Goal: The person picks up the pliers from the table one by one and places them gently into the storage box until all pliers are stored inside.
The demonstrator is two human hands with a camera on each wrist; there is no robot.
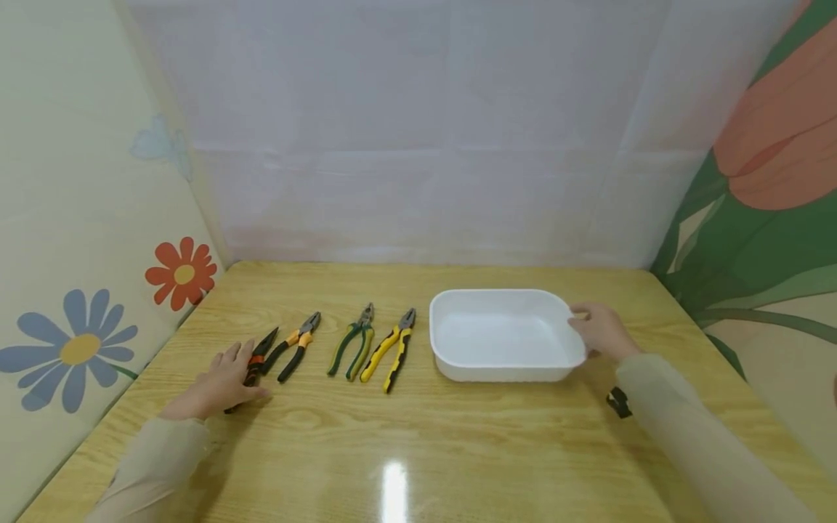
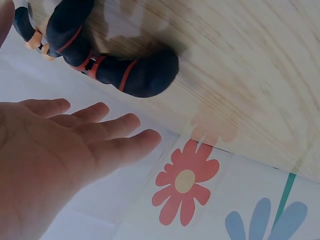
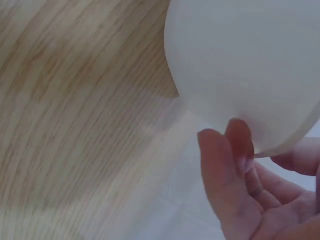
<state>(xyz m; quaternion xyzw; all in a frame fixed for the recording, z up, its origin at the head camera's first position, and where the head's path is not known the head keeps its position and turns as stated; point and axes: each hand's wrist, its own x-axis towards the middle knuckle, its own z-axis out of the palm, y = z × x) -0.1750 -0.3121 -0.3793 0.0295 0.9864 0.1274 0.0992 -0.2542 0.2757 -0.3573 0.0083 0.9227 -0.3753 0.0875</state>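
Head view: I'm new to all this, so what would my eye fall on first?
Probably the white tray, right of centre on the wooden table, its right end held by the person's right grip. Next come four pliers in a row to its left, the leftmost partly hidden by the left grip. Bold flowers also brighten both side walls.
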